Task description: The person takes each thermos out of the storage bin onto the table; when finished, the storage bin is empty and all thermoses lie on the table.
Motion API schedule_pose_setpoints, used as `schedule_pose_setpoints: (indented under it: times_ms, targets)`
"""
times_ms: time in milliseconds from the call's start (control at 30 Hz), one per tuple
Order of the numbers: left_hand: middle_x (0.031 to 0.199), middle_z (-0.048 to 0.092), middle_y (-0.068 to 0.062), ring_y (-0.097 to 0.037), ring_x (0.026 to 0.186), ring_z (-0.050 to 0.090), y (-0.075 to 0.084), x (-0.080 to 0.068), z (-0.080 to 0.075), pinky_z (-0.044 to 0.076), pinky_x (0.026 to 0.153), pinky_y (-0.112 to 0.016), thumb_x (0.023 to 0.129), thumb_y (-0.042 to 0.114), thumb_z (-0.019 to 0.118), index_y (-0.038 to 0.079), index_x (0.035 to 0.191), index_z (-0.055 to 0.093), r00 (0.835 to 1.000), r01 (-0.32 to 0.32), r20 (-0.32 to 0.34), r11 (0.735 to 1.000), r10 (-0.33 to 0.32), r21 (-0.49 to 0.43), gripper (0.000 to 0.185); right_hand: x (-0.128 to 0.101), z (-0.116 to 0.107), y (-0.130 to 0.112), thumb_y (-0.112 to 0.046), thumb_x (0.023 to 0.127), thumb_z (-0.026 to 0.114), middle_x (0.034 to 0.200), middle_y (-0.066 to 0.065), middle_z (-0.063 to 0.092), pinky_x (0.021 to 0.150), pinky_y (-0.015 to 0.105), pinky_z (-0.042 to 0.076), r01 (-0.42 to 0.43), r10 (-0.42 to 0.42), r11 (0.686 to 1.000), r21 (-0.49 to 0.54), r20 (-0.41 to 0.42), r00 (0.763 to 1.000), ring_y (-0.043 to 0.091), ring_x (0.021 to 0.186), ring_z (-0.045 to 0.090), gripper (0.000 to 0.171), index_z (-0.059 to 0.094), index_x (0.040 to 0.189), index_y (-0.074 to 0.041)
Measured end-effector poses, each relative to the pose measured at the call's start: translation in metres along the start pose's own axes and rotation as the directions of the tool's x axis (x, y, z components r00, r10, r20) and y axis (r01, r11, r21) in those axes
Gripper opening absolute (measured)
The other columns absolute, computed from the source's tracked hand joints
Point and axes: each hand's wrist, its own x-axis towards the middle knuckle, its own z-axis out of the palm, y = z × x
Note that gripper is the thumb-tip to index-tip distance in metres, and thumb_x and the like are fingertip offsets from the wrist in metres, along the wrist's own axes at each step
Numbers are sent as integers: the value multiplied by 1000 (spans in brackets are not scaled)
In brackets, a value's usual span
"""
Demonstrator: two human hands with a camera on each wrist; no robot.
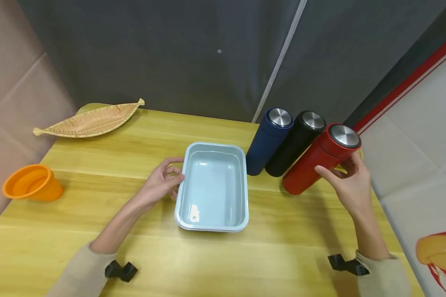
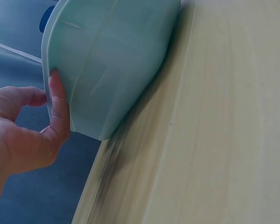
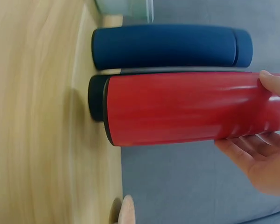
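Observation:
A pale blue tray (image 1: 241,185) (image 2: 112,60) lies mid-table. My left hand (image 1: 175,171) (image 2: 42,88) is at its left rim: the thumb touches the rim edge while the other fingers curl loosely beside it, holding nothing. Three tall flasks with steel lids stand in a row at the right: blue (image 1: 269,140) (image 3: 168,46), black (image 1: 293,144) (image 3: 95,100) and red (image 1: 316,165) (image 3: 186,109). My right hand (image 1: 336,165) (image 3: 252,112) grips the red flask near its top, thumb in front and fingers behind. I cannot tell whether its base rests on the table.
An orange cup (image 1: 33,183) stands near the table's left edge. A woven boat-shaped basket (image 1: 91,119) lies at the far left corner. Dark curtains hang close behind the wooden table (image 1: 245,264), and a white panel with a red stripe borders its right side.

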Motion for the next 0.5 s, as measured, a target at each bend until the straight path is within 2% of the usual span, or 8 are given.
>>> schedule_pose_setpoints:
  times_ms: [100,200,500]
  targets:
    - [107,52,-23,-19,61,60,-1,-1,0,58,49,-37,92,-1,58,1,144,30,1000,-1,2,1000,1,0,59,3,-4,11,1,79,76,116,-1,59,77,11,53,-22,22,997,-79,-2,1000,14,98,58,61,54,134,-13]
    - [108,52,-24,-20,62,60,-1,0,0,58,49,-38,93,-1,58,2,144,30,1000,-2,3,1000,2,-1,58,8,-5,21,-3,80,77,117,-4,58,77,9,52,-52,50,992,-111,-16,999,12,100,56,63,52,136,-16]
    - [108,52,-24,-21,62,60,0,1,0,58,50,-39,92,-1,58,1,143,30,1000,2,1,1000,-2,6,58,29,-2,45,-7,81,76,112,-7,58,75,10,51,-129,122,989,-68,-88,989,9,100,56,56,53,132,-14]
